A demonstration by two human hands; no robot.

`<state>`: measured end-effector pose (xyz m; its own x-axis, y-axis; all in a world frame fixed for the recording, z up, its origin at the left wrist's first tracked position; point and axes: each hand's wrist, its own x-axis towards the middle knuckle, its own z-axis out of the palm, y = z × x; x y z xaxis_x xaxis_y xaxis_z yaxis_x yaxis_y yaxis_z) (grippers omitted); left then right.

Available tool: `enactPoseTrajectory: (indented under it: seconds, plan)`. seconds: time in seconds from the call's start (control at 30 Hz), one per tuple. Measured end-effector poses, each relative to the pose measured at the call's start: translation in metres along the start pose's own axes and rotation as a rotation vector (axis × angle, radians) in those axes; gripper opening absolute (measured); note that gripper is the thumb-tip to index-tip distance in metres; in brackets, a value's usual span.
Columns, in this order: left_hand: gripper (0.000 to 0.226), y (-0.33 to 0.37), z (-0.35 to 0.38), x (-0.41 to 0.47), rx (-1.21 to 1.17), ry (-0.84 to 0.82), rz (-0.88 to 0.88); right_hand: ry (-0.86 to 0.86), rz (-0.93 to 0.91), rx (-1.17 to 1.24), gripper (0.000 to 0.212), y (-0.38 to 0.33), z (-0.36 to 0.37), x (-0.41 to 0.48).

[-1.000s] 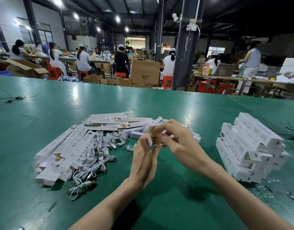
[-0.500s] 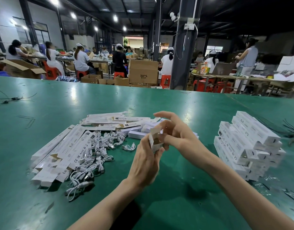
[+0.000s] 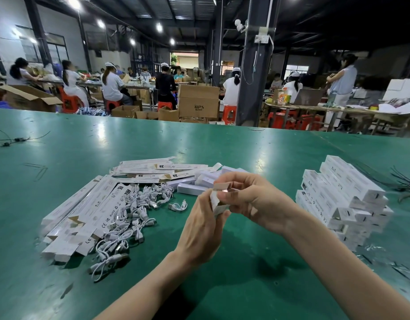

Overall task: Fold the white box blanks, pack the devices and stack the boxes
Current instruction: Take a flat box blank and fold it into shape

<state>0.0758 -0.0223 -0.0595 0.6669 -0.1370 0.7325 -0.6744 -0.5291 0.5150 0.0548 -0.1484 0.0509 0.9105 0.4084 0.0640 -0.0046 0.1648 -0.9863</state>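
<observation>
A small white box [image 3: 216, 203] is held end-on above the green table [image 3: 245, 285] between both hands. My left hand [image 3: 202, 229] grips its body from below. My right hand [image 3: 250, 199] pinches the end flap with curled fingers. Flat white box blanks [image 3: 83, 218] lie fanned out at the left, with more blanks [image 3: 157, 169] behind them. A tangle of short white cables [image 3: 134, 211] lies beside the blanks. A stack of closed white boxes [image 3: 340, 199] stands at the right. Most of the held box is hidden by my fingers.
Loose white boxes [image 3: 199, 181] lie just behind my hands. Thin dark wires [image 3: 405, 181] sit at the far right edge, and a black cable [image 3: 12, 140] lies far left. Scraps of clear film [image 3: 402, 271] lie at lower right. People work at tables beyond the far edge.
My right fingers have curled down over the box's end flap, where they were spread above it before. Both hands stay at the same spot over the table.
</observation>
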Motion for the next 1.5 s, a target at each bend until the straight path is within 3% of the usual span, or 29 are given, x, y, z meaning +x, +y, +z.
enactPoseTrajectory:
  seconds: [0.07, 0.23, 0.4, 0.47, 0.53, 0.67, 0.9, 1.17, 1.23, 1.5]
  plan:
    - [0.035, 0.002, 0.001, -0.001, -0.024, -0.018, 0.002, -0.003, 0.079, 0.055, 0.02, -0.001, -0.001, 0.0]
    - [0.037, 0.003, 0.001, -0.001, -0.003, -0.03, 0.0, 0.028, 0.082, -0.005, 0.038, -0.005, -0.003, 0.002]
    - [0.032, 0.011, 0.002, -0.004, -0.034, -0.029, 0.022, 0.008, 0.191, 0.079, 0.034, -0.007, -0.006, 0.001]
    - [0.035, 0.011, 0.003, -0.003, -0.039, -0.017, 0.025, 0.015, 0.191, 0.085, 0.039, -0.006, -0.007, 0.002]
    - [0.043, 0.011, 0.002, -0.004, -0.05, 0.0, 0.026, 0.0, 0.166, 0.063, 0.03, -0.006, -0.006, 0.002]
    - [0.042, 0.011, 0.0, -0.005, -0.089, 0.008, 0.006, -0.129, 0.101, 0.064, 0.018, -0.006, -0.011, -0.001]
    - [0.043, 0.007, -0.001, -0.005, -0.1, 0.01, -0.015, -0.21, -0.022, 0.049, 0.028, -0.002, -0.014, 0.001]
    - [0.041, 0.005, 0.0, -0.004, -0.121, 0.042, -0.047, -0.096, -0.428, -0.348, 0.028, 0.004, -0.007, -0.001]
    - [0.027, 0.007, -0.001, -0.004, -0.153, 0.04, -0.06, -0.059, -0.487, -0.388, 0.026, 0.006, -0.005, -0.002]
    - [0.026, 0.014, -0.004, -0.003, -0.144, 0.054, -0.06, 0.037, -0.64, -0.691, 0.007, 0.004, -0.006, -0.001]
